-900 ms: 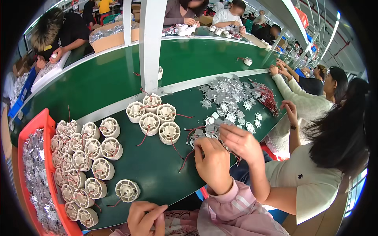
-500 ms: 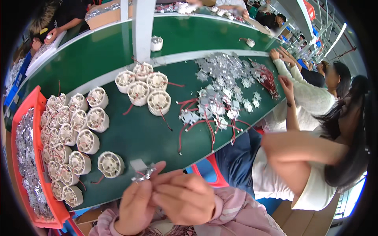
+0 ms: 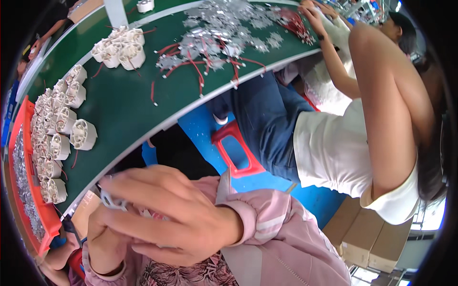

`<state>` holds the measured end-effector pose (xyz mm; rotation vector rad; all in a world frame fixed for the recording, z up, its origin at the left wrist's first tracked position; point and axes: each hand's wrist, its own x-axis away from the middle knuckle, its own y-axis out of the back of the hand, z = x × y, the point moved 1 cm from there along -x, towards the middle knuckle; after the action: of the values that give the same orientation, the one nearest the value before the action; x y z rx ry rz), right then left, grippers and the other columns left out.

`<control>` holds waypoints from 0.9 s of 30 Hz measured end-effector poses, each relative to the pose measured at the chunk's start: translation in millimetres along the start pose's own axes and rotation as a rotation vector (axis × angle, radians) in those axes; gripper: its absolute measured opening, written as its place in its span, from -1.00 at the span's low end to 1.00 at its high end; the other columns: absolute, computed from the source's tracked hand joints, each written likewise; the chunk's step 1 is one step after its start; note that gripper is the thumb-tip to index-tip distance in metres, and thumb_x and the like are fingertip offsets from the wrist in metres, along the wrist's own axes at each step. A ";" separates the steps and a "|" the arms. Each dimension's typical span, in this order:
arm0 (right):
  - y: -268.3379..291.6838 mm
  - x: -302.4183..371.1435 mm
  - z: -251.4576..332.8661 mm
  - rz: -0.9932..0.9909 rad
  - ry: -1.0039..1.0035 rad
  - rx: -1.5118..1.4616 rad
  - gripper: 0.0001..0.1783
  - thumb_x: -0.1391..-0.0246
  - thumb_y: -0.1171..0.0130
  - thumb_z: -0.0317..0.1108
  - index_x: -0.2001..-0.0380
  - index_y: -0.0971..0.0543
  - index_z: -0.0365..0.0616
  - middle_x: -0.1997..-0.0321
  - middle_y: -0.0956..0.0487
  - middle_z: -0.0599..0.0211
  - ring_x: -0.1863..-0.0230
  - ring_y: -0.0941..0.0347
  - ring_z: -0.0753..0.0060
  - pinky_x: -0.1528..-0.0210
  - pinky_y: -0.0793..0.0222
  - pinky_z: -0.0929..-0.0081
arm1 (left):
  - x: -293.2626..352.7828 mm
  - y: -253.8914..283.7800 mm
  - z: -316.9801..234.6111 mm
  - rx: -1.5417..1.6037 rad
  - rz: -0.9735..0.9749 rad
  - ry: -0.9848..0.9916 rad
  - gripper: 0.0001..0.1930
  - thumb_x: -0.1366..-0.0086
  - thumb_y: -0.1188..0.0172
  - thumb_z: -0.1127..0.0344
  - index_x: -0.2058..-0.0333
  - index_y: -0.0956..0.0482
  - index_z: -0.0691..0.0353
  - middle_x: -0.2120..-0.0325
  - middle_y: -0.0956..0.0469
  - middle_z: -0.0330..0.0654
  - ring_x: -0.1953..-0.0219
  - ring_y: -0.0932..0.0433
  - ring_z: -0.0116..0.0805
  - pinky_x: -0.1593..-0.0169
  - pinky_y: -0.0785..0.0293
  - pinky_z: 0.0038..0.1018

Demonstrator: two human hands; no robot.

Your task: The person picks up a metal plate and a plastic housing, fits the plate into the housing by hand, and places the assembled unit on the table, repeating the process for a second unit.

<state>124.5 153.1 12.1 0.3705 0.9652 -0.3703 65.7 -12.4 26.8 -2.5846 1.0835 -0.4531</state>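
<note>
Just off the table's near edge, my right hand [image 3: 174,209] reaches across in front of my left hand [image 3: 107,233]. A small silver metal piece [image 3: 113,201] shows between the fingers, with my right fingers closed about it and smeared at the tips. My left hand is closed beneath the piece, its fingers mostly hidden. Nearest on the green table stands a white round plastic housing [image 3: 84,135] with a red wire beside it. Several more such housings [image 3: 51,112] crowd together to its left.
A red bin [image 3: 47,224] of silver pieces borders the table's left end. Farther back are another housing cluster [image 3: 121,47], silver plates [image 3: 214,33] with red-wired pieces, and a red wire bundle [image 3: 293,24]. A co-worker [image 3: 329,148] sits at right, near a red stool [image 3: 238,152].
My view has swung right and down. My hands, with the metal piece, have moved from over the table edge toward my body, and my right hand now covers much of my left.
</note>
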 end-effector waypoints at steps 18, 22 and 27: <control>25.4 30.8 39.9 0.204 -0.325 -0.650 -0.60 -0.06 -0.14 -0.59 -0.01 -0.44 -0.37 0.03 -0.46 0.04 0.22 -0.52 0.31 0.25 -0.45 0.44 | 56.7 -1.7 6.3 -0.257 0.119 -0.155 -0.77 -0.16 -0.10 0.39 0.31 -0.54 0.48 0.53 -0.58 0.01 0.59 -0.53 -0.35 0.48 -0.39 -0.55; 35.8 30.6 39.6 0.274 -0.827 -1.055 -0.65 -0.09 -0.08 -0.68 0.01 -0.48 -0.38 0.06 -0.49 0.10 0.25 -0.51 0.46 0.27 -0.45 0.55 | 48.1 -10.7 -3.3 -0.453 0.201 -0.165 -0.75 -0.18 -0.07 0.47 0.17 -0.54 0.48 0.51 -0.60 -0.03 0.56 -0.54 -0.37 0.46 -0.39 -0.57; 35.3 30.5 37.5 0.248 -0.753 -0.929 -0.64 -0.07 -0.11 -0.69 0.02 -0.51 -0.36 0.06 -0.49 0.10 0.29 -0.50 0.50 0.27 -0.45 0.59 | 48.0 -14.8 -8.4 -0.497 0.268 -0.087 -0.75 -0.28 -0.01 0.51 0.10 -0.53 0.45 0.54 -0.56 -0.19 0.59 -0.41 -0.57 0.50 -0.27 -0.62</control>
<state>183.6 162.5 10.6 -0.4799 0.2650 0.1885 103.6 -38.7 48.4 -2.7621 1.6536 -0.0013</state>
